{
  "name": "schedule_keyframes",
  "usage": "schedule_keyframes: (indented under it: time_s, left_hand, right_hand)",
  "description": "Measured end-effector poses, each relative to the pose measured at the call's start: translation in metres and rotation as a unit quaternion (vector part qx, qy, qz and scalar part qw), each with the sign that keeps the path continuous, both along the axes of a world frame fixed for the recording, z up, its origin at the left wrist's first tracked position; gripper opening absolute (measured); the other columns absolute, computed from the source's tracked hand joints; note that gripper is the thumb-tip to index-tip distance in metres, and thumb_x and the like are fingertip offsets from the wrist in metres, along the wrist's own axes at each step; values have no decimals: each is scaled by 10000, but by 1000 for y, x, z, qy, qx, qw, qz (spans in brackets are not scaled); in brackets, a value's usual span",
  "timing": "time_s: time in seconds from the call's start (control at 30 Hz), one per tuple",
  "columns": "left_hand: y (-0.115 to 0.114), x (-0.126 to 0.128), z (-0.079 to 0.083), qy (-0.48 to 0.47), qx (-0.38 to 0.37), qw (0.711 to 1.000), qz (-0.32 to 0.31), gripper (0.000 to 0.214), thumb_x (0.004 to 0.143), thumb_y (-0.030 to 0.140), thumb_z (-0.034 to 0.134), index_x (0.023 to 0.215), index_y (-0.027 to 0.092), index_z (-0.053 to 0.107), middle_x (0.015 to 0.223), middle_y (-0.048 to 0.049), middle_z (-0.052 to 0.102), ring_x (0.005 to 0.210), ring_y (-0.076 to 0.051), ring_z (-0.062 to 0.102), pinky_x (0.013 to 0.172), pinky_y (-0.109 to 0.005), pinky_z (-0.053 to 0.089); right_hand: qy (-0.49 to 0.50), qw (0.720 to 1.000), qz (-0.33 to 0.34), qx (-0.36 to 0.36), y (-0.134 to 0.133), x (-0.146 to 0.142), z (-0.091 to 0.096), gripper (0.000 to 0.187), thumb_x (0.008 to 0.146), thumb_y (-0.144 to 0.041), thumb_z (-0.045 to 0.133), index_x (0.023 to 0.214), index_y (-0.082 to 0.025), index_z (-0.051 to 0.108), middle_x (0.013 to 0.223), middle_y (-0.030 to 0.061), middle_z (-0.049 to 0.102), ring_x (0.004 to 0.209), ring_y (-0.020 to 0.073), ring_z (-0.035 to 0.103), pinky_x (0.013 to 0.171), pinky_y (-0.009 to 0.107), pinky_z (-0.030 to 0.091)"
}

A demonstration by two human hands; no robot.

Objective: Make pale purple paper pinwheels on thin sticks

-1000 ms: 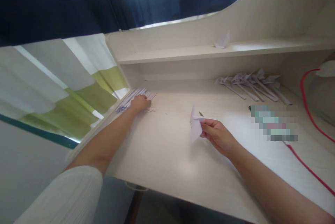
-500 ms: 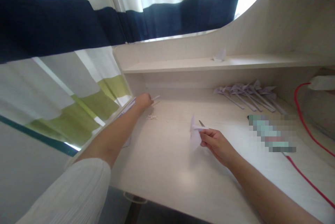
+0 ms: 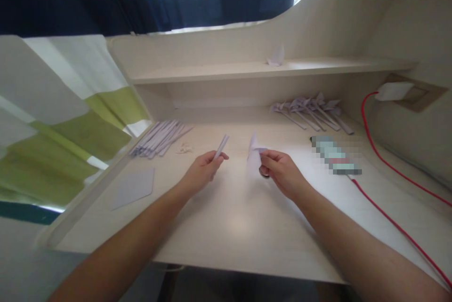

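Above the middle of the desk, my left hand (image 3: 203, 170) pinches a thin rolled paper stick (image 3: 221, 146) that points up and away. Across from it, my right hand (image 3: 282, 170) is closed on a folded white paper pinwheel (image 3: 254, 155), its blades standing out to the left of the fingers. A small dark curved object (image 3: 264, 172) shows just under the right fingers; its kind and whether it is held I cannot tell. Stick and pinwheel are apart.
A pile of paper sticks (image 3: 158, 139) lies at left, beside small pale bits (image 3: 184, 148) and a paper sheet (image 3: 136, 188). Several finished pinwheels (image 3: 314, 111) lie at back right. A phone (image 3: 335, 155) with a red cable (image 3: 395, 231) is at right. Folded paper (image 3: 276, 56) stands on the shelf.
My left hand has come back from the stick pile to the desk's middle, bringing a paper stick. My right hand still holds the pinwheel. The view has shifted, showing the whole pile and the sheet.
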State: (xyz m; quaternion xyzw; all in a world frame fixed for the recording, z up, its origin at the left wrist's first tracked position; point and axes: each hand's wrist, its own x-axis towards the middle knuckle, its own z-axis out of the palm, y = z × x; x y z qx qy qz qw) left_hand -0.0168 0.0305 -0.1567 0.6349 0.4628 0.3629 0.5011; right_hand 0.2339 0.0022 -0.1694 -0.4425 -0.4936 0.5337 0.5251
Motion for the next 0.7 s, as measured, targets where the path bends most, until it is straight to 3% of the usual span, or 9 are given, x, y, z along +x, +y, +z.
schedule_keyframes:
  time_s: [0.13,0.37,0.5,0.7]
  left_hand:
    - [-6,-1,-3,-39,-16,997,-59,474,992,626,559,1082,193,731,559,75,362,475,-104,323,447,-242,264]
    - [-14,-4,0,-91,-47,988,-118,512,1035,639,485,1037,214,770,530,65,317,466,-117,254,456,-268,224]
    - [-17,-6,6,-48,5,993,-109,531,1068,587,414,997,219,789,558,39,372,511,-134,315,507,-285,285]
    - [-23,-6,15,20,112,993,-40,333,1020,425,567,825,214,735,634,19,501,612,-137,456,579,-264,390]
  right_hand:
    - [-7,999,-24,20,-6,-1,3,294,836,-450,777,720,-204,665,595,-33,515,582,135,416,609,323,313]
    - [-61,993,-60,77,-17,-5,4,276,917,-413,743,745,-207,674,669,-23,537,653,151,457,647,331,347]
    - [-82,990,-65,93,-20,-7,8,254,915,-372,738,734,-209,666,701,-17,544,680,159,478,658,334,367]
    - [-59,991,-56,103,-22,-6,6,197,937,-309,709,770,-210,673,740,-6,558,705,165,486,665,339,382]
